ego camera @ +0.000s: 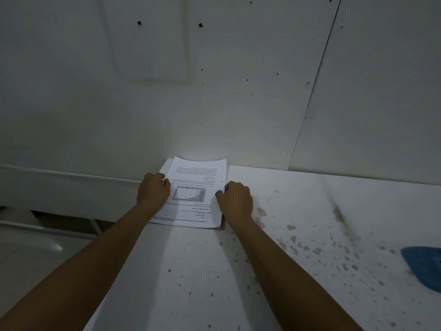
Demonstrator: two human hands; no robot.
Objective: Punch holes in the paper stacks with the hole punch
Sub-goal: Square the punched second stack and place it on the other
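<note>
A stack of printed paper [198,187] lies on the white table [298,235], its far edge against the wall. The top sheet shows text, a small table and a grey chart. My left hand [152,189] grips the stack's left edge with curled fingers. My right hand [235,199] grips the right edge, thumb on the top sheet. A small dark hole shows near the right edge of the top sheet. No hole punch is in view.
A blue object [424,266] lies at the table's right edge, partly cut off. The tabletop is stained with brown and grey spots. The wall [214,80] stands right behind the paper. Left of the table the floor and a metal frame [47,229] show.
</note>
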